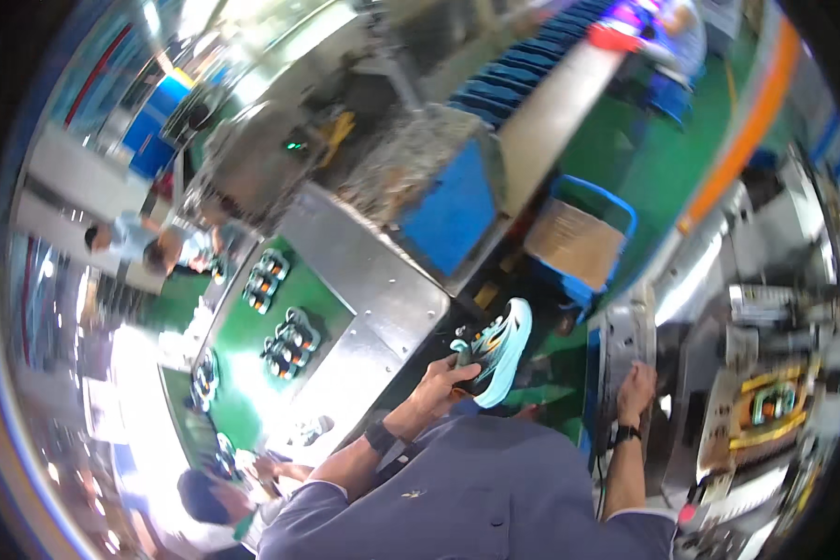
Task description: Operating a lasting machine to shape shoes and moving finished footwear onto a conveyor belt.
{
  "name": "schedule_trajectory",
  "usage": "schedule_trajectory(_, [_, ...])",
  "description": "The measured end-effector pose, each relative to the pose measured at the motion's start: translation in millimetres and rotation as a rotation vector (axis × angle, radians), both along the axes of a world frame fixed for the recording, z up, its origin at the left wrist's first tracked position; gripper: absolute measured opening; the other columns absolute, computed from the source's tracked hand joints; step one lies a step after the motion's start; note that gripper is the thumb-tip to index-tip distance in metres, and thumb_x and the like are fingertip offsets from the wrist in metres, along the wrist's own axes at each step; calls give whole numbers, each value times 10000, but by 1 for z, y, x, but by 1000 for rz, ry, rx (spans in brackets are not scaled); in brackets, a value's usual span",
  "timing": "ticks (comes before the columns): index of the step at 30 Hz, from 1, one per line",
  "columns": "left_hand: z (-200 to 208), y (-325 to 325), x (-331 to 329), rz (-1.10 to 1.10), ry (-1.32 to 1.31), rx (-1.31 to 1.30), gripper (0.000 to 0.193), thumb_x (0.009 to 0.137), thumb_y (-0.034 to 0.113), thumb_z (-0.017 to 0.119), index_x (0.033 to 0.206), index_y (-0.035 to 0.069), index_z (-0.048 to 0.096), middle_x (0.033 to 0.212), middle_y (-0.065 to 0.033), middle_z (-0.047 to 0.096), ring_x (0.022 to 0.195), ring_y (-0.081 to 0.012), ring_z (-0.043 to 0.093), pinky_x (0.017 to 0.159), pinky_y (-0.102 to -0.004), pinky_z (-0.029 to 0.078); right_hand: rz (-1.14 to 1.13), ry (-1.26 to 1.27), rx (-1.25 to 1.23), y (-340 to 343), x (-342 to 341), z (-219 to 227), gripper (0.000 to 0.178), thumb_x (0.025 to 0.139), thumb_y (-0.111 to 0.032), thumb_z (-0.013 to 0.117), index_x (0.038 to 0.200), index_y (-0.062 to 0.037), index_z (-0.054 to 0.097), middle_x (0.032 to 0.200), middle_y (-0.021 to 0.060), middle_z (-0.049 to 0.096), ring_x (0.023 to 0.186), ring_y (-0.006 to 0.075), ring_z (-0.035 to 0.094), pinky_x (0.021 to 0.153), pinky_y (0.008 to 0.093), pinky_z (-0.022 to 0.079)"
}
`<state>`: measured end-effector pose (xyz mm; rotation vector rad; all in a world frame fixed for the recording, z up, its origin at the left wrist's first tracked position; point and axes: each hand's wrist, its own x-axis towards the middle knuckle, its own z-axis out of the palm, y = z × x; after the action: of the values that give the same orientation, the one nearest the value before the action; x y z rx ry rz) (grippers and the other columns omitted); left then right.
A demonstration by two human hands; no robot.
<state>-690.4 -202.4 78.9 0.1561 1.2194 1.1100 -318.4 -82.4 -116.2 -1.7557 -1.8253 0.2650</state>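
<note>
My left hand (441, 385) is closed around the heel end of a sneaker (504, 353), held out in front of my body. The sneaker has a dark upper with white and orange marks and a thick pale turquoise sole turned to the right. Against the grey metal front (625, 334) of a machine on the right, my right hand (636, 388) is curled. Its fingers are bent in, and whatever may be inside them is hidden. A dark band circles each wrist.
Several shoes (291, 343) lie on a green conveyor belt (243, 353) at left, beside a metal table (383, 308). A person (217, 497) works at lower left. Ahead stands a blue trolley (579, 245) with a cardboard box. A shoe sits in the machine (765, 420) at right.
</note>
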Motion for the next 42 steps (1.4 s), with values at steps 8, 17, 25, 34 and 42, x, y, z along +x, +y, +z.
schedule_trajectory(8, [-66,-72,-143,618,38,-61,249,881,58,651,1095,-53,587,994,-129,663,842,-253,677,732,-394,575,-15,111,131,77,-36,55,187,857,-68,620,1037,-18,624,902,110,585,723,243,554,667,334,472])
schedule_trajectory(17, [-162,-93,-401,894,150,-72,201,900,142,632,1049,8,639,947,-129,669,846,-279,671,705,-436,553,872,79,563,197,-425,419,157,862,-12,637,1018,-14,626,904,60,625,784,154,579,678,275,465])
schedule_trajectory(25, [-209,-36,-631,1045,327,-174,250,758,123,740,934,-31,650,837,-124,660,646,-234,633,484,-345,472,1487,-434,1053,182,-791,558,357,795,-67,669,1148,-60,616,1082,140,655,967,274,641,835,347,497])
schedule_trajectory(34, [-267,35,-755,1050,1012,-130,614,782,159,706,1304,-66,477,1277,-208,570,1183,-287,544,996,-365,422,1632,-807,983,175,-1050,534,563,753,-249,706,1231,-20,517,1043,150,605,962,317,603,888,394,505])
schedule_trajectory(42, [-247,-27,-519,950,569,65,452,851,159,697,1221,-71,577,1138,-171,654,1037,-233,619,909,-362,500,1076,-626,609,226,-1090,509,564,791,-289,710,1275,-48,551,1110,207,618,1081,297,596,979,316,427])
